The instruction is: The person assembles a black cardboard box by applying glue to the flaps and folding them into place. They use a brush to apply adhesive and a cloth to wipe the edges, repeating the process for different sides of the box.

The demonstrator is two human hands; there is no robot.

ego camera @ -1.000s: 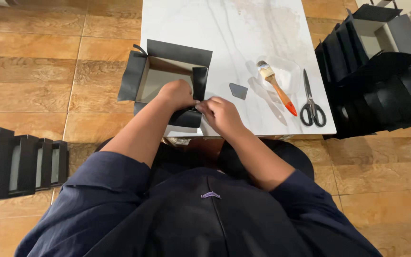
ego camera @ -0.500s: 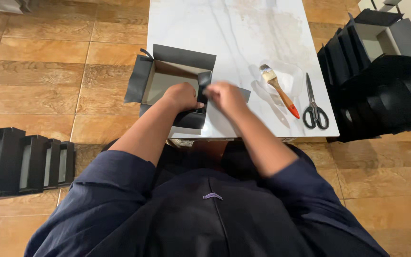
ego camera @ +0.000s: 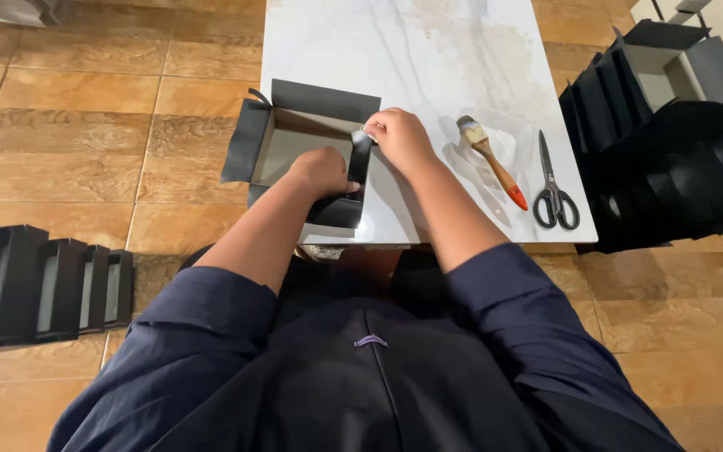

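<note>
Pressing down inside a shallow grey box point(ego camera: 294, 151), the left hand point(ego camera: 321, 172) sits against the right wall at roughly 3 o'clock of the tray, fingers curled and bearing on a black paper flap point(ego camera: 360, 159) that wraps over that wall. The right hand point(ego camera: 399, 138) is just beside it on the outer side, fingers pinched on the top end of the same flap near the box's 1 o'clock corner. The box rests on a white marbled table point(ego camera: 428, 50) at its near-left part, overhanging the left edge slightly, with black covering paper point(ego camera: 244, 142) folded up at 9 o'clock and 12 o'clock and lying flat at 6 o'clock. At 3 o'clock of the hands, apart from them, lie 1 brush point(ego camera: 491, 159) with an orange-tipped handle and 1 pair of black scissors point(ego camera: 552, 180). On the tiled floor, 1 row of finished black boxes point(ego camera: 43, 285) stands at 8 o'clock and a larger stack point(ego camera: 671, 142) at 2 o'clock. Judgement: the flap is being turned over the wall and stuck down inside. To do it well, the strip should be held taut by the right hand while the left smooths from the rim downward toward the base, keeping the fold square with the corner and leaving no bubble or crease; whether adhesive is already applied cannot be told.
</note>
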